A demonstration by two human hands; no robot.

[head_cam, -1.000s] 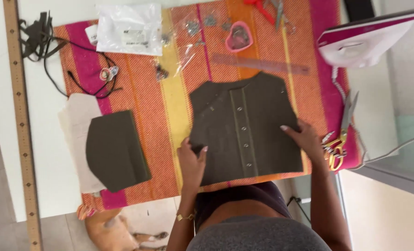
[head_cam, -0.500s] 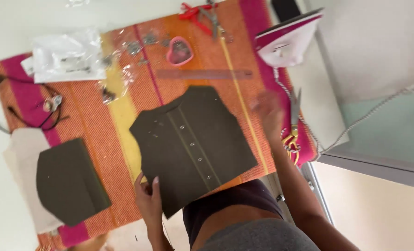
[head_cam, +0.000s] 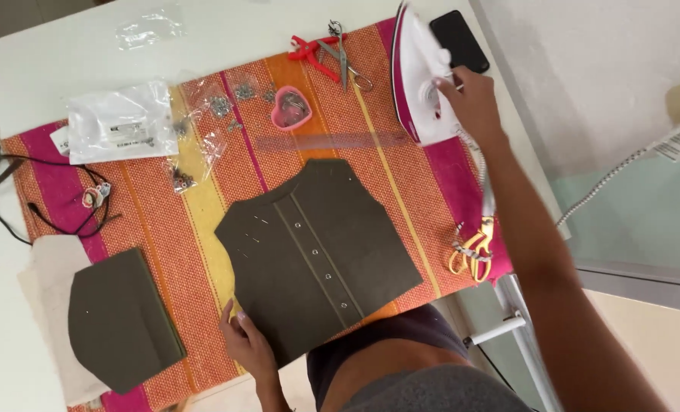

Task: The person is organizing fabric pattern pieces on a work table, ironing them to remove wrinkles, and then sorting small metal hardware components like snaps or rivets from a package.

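A dark olive vest front (head_cam: 317,255) with a snap-button placket lies flat on a striped orange, pink and yellow cloth (head_cam: 172,229). My left hand (head_cam: 246,343) presses on the vest's near left corner, fingers spread. My right hand (head_cam: 469,99) has reached to the far right and grips the handle of a white and magenta iron (head_cam: 416,76) that stands upright on its heel. A second folded olive piece (head_cam: 122,320) lies at the left on pale fabric (head_cam: 46,282).
Yellow-handled scissors (head_cam: 471,248) lie at the cloth's right edge. A clear ruler (head_cam: 332,142), a pink heart-shaped dish (head_cam: 291,107), small bags of snaps (head_cam: 202,114), red-handled snips (head_cam: 317,53), a white packet (head_cam: 122,122), a black phone (head_cam: 459,40) and a black cord (head_cam: 19,198) surround the vest.
My right hand left the vest's right edge and rose to the iron, closing on its handle. My left hand stayed on the vest's near corner. The view shifted and tilted.
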